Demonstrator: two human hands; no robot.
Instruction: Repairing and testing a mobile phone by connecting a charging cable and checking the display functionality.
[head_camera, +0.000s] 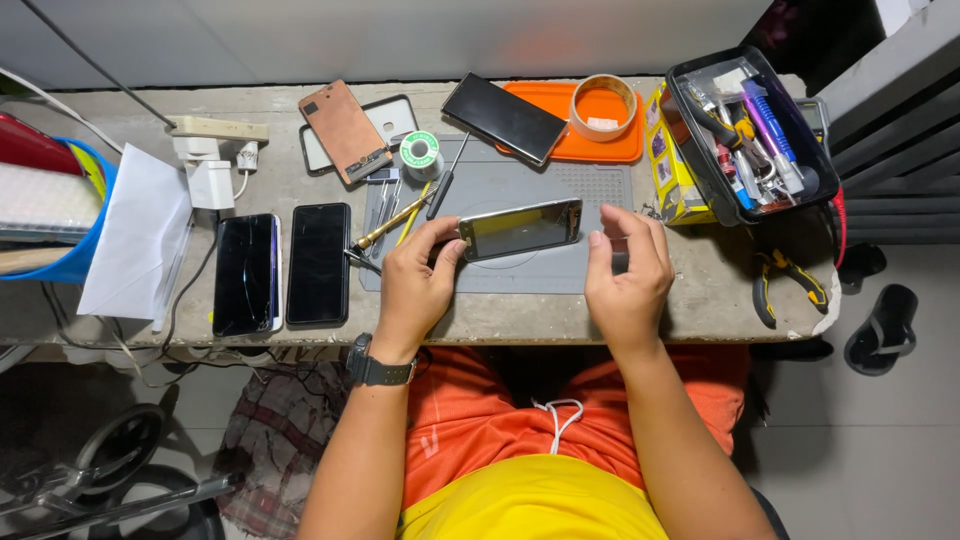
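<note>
My left hand (415, 285) pinches end of dark glossy smartphone (521, 229) above grey work mat (560, 185), near desk front edge; right hand (628, 275) half-open, empty. One-sided grip may slip, phone drops.

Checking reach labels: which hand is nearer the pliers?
Right. The right hand is just left of the pliers, apart from them; the left hand is farther left, gripping the phone.

We see both forearms rise from the lower frame toward its centre; the left hand (415, 285) curls in a pinching grip, the right hand (627, 275) hangs loosely curled, fingers bent.
</note>
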